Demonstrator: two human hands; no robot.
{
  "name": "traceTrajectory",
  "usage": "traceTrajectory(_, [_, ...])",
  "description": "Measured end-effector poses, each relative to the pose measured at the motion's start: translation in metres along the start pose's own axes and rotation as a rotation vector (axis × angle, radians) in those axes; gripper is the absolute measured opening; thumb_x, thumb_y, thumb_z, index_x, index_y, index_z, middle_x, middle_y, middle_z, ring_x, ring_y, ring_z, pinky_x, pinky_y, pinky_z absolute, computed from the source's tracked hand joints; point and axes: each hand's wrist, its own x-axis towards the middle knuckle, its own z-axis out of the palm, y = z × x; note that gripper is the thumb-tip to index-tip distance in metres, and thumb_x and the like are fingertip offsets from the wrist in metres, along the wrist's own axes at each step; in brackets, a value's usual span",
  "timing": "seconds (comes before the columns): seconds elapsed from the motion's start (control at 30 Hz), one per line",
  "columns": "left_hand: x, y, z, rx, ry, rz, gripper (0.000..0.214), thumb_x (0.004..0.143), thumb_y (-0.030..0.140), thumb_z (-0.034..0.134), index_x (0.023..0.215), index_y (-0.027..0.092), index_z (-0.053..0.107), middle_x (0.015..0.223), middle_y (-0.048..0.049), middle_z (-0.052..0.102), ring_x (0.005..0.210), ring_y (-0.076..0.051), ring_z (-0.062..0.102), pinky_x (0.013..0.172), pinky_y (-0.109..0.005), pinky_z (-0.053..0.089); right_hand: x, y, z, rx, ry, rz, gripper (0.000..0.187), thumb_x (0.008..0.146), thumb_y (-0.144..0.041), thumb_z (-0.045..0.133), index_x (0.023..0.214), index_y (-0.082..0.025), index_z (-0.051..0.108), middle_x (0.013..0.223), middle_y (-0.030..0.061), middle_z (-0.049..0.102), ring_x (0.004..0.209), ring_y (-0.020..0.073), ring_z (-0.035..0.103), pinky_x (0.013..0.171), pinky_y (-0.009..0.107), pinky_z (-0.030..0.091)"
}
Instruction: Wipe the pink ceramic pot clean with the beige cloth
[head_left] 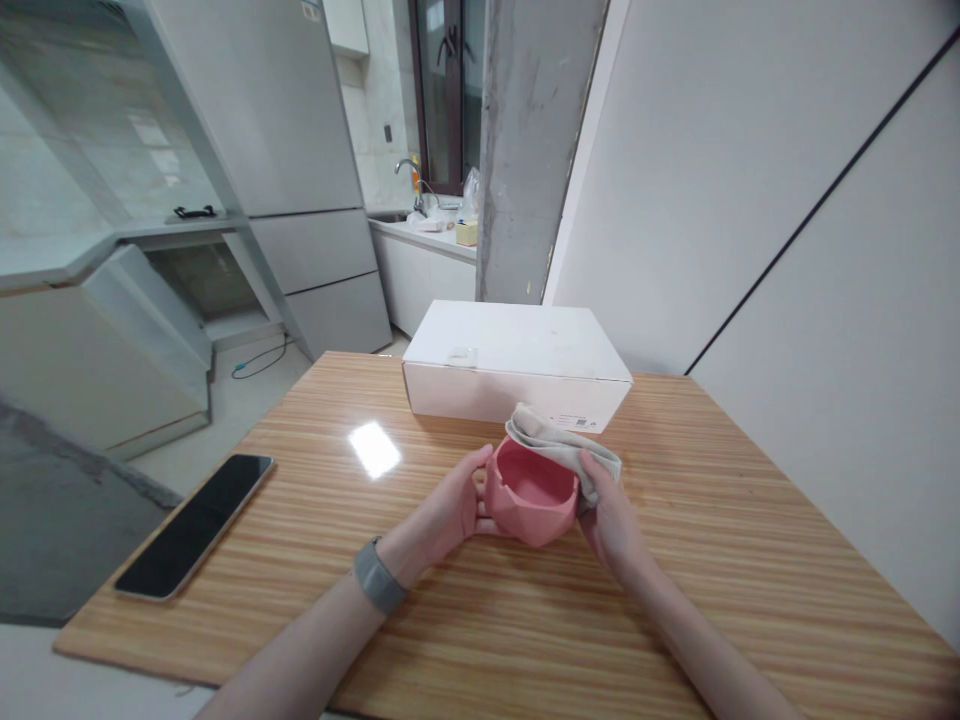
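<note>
A pink faceted bowl (531,495) rests on the wooden table (315,560), just in front of me. My left hand (448,508) is wrapped round its left side, thumb near the rim. My right hand (611,510) grips a beige cloth (561,448) and presses it against the bowl's far right rim. The cloth drapes over that edge. A grey band sits on my left wrist.
A white cardboard box (517,365) lies right behind the bowl. A dark phone (196,524) lies face up near the table's left edge. A white wall runs along the right. A fridge, counter and sink stand beyond the table.
</note>
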Motion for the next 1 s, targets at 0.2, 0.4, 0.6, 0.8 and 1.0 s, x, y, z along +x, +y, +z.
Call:
traceTrajectory(0.2, [-0.004,0.006,-0.005,0.049,-0.036,-0.034,0.031,0.08,0.042,0.067,0.085,0.012,0.067,0.07,-0.0045,0.068,0.057,-0.013,0.061,0.059,-0.027,0.055,-0.004,-0.011,0.007,0.009,-0.054,0.171,0.021,0.072,-0.046,0.07,0.08,-0.027,0.074,0.085,0.0021,0.079,0.102,0.0316,0.07,0.093,0.045,0.055])
traceTrajectory(0.4, [-0.003,0.005,0.0,0.011,0.068,0.047,0.027,0.072,0.034,0.071,0.089,0.015,0.061,0.067,-0.0012,0.066,0.055,-0.014,0.062,0.058,-0.03,0.055,-0.003,-0.002,0.007,-0.04,-0.075,0.011,0.033,0.079,-0.05,0.067,0.099,-0.025,0.074,0.11,0.0027,0.076,0.118,0.0289,0.063,0.103,0.043,0.049])
traceTrajectory(0.6, [-0.001,0.0,0.006,-0.06,0.169,0.16,0.044,0.069,0.024,0.074,0.108,0.021,0.053,0.082,-0.0005,0.07,0.065,-0.015,0.068,0.066,-0.032,0.057,-0.004,0.02,0.001,-0.085,0.011,-0.151,0.035,0.081,-0.049,0.068,0.108,-0.028,0.072,0.121,0.0007,0.072,0.123,0.0257,0.059,0.11,0.043,0.041])
traceTrajectory(0.8, [0.001,-0.005,0.003,-0.063,-0.008,0.016,0.043,0.086,0.051,0.055,0.109,0.015,0.062,0.088,-0.0096,0.072,0.074,-0.02,0.07,0.07,-0.034,0.058,0.0,0.014,-0.004,-0.055,0.025,-0.094,0.036,0.081,-0.048,0.067,0.107,-0.023,0.072,0.116,0.0029,0.074,0.121,0.0282,0.06,0.109,0.046,0.041])
traceTrajectory(1.0, [-0.002,-0.002,-0.001,0.042,-0.087,-0.05,0.049,0.086,0.057,0.053,0.11,0.016,0.065,0.086,-0.0097,0.073,0.07,-0.021,0.068,0.063,-0.034,0.058,-0.003,-0.01,0.004,0.026,-0.011,0.13,0.024,0.074,-0.045,0.069,0.086,-0.025,0.075,0.089,0.0018,0.079,0.108,0.0311,0.068,0.099,0.044,0.052])
